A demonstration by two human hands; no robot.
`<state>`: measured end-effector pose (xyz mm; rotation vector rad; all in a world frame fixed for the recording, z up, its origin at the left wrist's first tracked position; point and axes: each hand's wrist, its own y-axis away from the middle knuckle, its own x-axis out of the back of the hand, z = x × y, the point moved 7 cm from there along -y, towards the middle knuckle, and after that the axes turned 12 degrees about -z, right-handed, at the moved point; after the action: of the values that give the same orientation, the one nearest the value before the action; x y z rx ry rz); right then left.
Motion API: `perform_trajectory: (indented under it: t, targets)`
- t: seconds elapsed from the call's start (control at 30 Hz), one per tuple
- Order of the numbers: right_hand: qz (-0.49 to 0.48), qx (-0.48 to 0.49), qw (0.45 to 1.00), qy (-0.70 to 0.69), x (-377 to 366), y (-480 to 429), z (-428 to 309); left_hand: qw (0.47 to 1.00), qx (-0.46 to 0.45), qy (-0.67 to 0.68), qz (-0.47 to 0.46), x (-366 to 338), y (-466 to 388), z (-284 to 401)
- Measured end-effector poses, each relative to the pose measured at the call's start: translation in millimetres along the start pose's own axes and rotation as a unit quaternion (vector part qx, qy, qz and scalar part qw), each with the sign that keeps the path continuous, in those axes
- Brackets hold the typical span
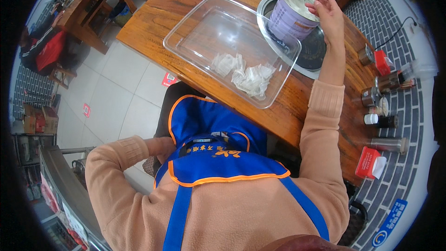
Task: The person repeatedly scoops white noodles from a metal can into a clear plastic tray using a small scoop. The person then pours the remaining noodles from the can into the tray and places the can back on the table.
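My right hand (325, 10) is raised at the rim of a lilac-labelled metal can (291, 21), its fingers spread over the opening; whether they touch the whitish translucent material (299, 2) inside is unclear. The can stands on a round dark hotplate or burner inset (313, 50) with a metal ring. Beside it, a clear plastic tub (209, 24) lies on the wooden table, holding crumpled translucent white pieces (256, 78) near its front side. My left hand (163, 148) is low at my left hip against the blue apron (226, 167), its fingers mostly hidden.
Along the wall side of the wooden table (150, 24) stand jars (371, 96), a white-capped bottle (371, 119) and red tissue boxes (369, 162). A person in dark and red clothing (48, 50) sits at another table on the left. A metal-edged counter (66, 181) is behind my left arm.
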<state>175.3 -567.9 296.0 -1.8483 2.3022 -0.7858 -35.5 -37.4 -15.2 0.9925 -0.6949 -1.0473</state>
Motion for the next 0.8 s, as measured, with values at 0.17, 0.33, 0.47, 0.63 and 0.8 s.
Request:
perform_trajectory:
  t: [0.17,0.33,0.47,0.63,0.8]
  targets:
    - [-0.059,0.002,0.997,0.051,-11.7,2.7,-8.0,0.997,-0.035,-0.032,0.060,-11.6,-23.7,-2.9]
    - [-0.120,0.026,0.988,0.091,-38.1,9.1,-24.1,0.997,-0.002,0.008,0.075,-10.7,-21.6,-12.5]
    - [-0.156,0.033,0.980,0.121,-55.9,15.6,-34.4,0.991,-0.042,-0.064,0.105,-8.1,-21.8,-3.6]
    - [-0.205,0.074,0.967,0.129,-70.3,19.6,-42.5,0.995,-0.032,-0.055,0.082,-17.8,-36.6,-13.2]
    - [-0.366,0.072,0.894,0.249,-102.6,38.4,-45.0,0.997,-0.016,0.008,0.078,-14.6,-33.5,-16.2]
